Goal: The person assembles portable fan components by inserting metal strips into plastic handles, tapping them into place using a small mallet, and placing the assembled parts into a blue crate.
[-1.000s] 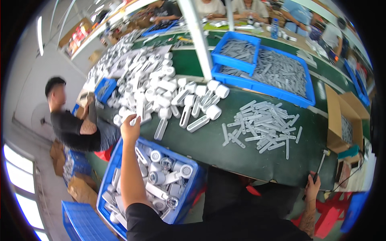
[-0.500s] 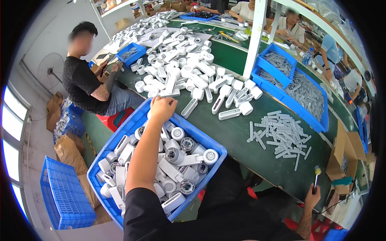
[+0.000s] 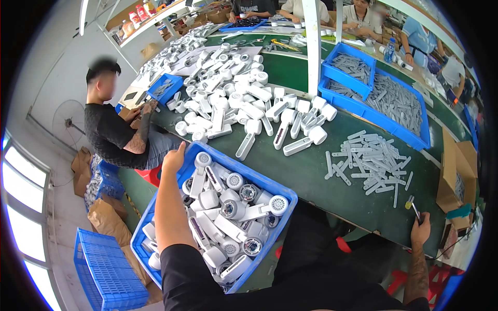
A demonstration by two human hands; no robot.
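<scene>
At the far left rim of a blue plastic crate (image 3: 264, 185), my left hand (image 3: 174, 158) is closed on the edge. The crate holds many white handheld fan bodies (image 3: 231, 209), some with round grilles and some with open heads. On the right, by the table's near edge, my right hand (image 3: 420, 228) is closed round a slim tool (image 3: 413, 208) with a dark shaft and yellowish end. I cannot make out its exact kind. Just beyond the tool lies a loose pile of flat grey plastic strips (image 3: 371, 160) on the green table (image 3: 332, 199).
A heap of white fan bodies (image 3: 228, 98) covers the table's middle. Blue trays of grey strips (image 3: 399, 103) stand beside a white post (image 3: 313, 52). A cardboard box (image 3: 454, 171) is at right. A seated co-worker (image 3: 116, 127) is at left, near an empty blue crate (image 3: 111, 269).
My left hand has shifted left along the crate's rim, away from its far corner. The view has turned slightly. My right hand still holds the tool, now tilted further to the left.
</scene>
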